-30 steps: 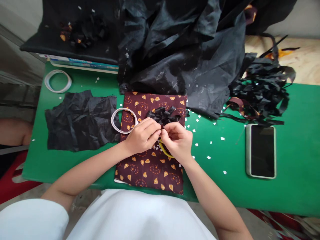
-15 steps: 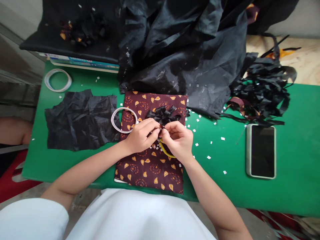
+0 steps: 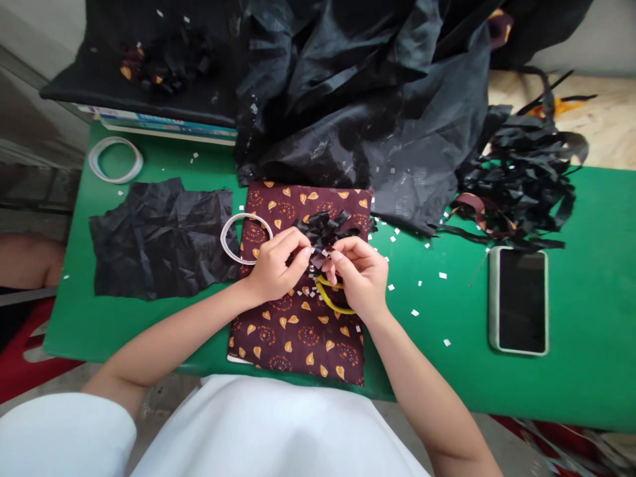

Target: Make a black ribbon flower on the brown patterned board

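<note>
My left hand (image 3: 281, 265) is closed in a pinch, with a small white piece (image 3: 312, 251) at its fingertips. Opposite it, my right hand (image 3: 362, 273) pinches a short dark strip (image 3: 318, 260) with a white square on it. Both hands are over a maroon, leaf-patterned cloth-covered flat item (image 3: 298, 338). Just beyond the fingers lies a heap of short black strips (image 3: 325, 226). Scissors with yellow handles (image 3: 338, 307) rest below the right hand, their blades mostly hidden. A thin white tape roll (image 3: 224, 240) lies by my left hand.
On the green table (image 3: 586, 298) lie a phone (image 3: 521, 301), a tangle of black strips (image 3: 527, 172), a black cloth piece (image 3: 161, 245) and another tape roll (image 3: 92, 162). Large black fabric (image 3: 358, 132) covers the back. White bits are scattered about. Someone's arm (image 3: 30, 260) shows at left.
My fingertips have drawn slightly apart, the left hand moving a little left. A small white piece and the dark strip with its white square now show between them.
</note>
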The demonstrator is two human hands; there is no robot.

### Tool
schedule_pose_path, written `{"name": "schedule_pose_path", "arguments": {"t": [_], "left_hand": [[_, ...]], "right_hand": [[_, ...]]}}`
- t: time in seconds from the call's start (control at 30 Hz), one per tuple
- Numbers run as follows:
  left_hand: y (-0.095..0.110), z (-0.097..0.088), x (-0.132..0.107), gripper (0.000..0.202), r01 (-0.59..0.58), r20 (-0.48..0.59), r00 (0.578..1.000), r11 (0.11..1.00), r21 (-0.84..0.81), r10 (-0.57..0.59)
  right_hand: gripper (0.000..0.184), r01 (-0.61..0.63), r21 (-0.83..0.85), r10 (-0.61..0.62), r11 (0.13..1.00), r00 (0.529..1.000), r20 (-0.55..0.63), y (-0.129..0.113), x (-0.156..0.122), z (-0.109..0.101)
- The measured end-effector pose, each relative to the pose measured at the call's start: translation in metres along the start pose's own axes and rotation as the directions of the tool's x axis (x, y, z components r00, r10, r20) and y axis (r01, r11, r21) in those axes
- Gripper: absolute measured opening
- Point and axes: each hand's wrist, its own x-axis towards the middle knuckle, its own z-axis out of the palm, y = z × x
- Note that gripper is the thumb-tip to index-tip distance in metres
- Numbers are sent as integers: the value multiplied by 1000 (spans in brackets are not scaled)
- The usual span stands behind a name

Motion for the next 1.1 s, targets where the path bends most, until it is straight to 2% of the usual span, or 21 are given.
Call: {"name": "schedule_pose_path", "arguments": {"t": [0.3,0.57,0.77,1.1], "left_hand": [[0,-1,-1,12,35,9,999,999,-23,-34],[-1,0,-3,18,12,8,1000,998,-69,-12],[-1,-2,-2,25,22,25,999,993,-114,-20],[2,-1,1,18,11,67,998,999,-53,-8]], "right_hand": [[23,-12,58,12,998,1000,9,2,1,0],[23,-8,6,8,1000,1000,5,2,0,-1],[22,28,-19,-27,999,999,46,-1,-3,0],[21,47,-80,-43,996,998,54,0,-3,2]]}}
